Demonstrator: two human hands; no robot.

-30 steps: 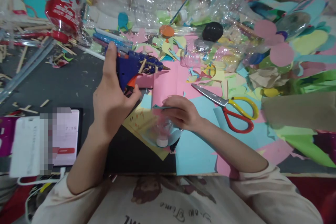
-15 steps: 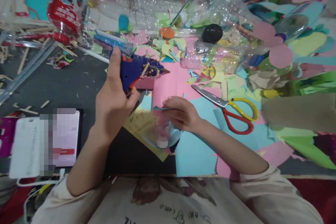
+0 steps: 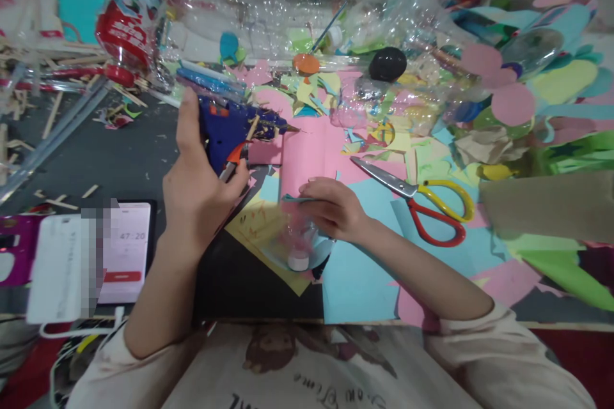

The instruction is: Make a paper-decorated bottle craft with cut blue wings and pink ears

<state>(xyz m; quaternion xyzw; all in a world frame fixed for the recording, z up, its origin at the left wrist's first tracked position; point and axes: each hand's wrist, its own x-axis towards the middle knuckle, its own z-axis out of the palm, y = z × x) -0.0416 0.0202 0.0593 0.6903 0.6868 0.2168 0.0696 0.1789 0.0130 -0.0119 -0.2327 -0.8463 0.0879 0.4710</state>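
Note:
My left hand (image 3: 199,176) is wrapped round a blue hot glue gun (image 3: 223,131) with an orange trigger; wood bits cling near its nozzle. The nozzle tip points right, close to the upper end of a pink paper tube (image 3: 303,163). A clear plastic bottle (image 3: 300,236) with a white cap, facing me, extends from the tube's near end. My right hand (image 3: 336,208) is closed around this near end, its fingers pinching the pink-wrapped bottle where a thin teal edge shows. Yellow paper (image 3: 261,220) lies beneath the bottle.
Scissors (image 3: 412,195) with yellow and red handles lie right of my right hand on blue paper (image 3: 359,275). Phones (image 3: 127,255) rest at the left edge. Clear plastic bottles, paper scraps and a black oval (image 3: 387,64) crowd the back. A cardboard piece (image 3: 547,208) stands at right.
My left hand has drawn the glue gun slightly left, so its nozzle sits nearer the tube's left side. My right hand stays on the pink-wrapped bottle.

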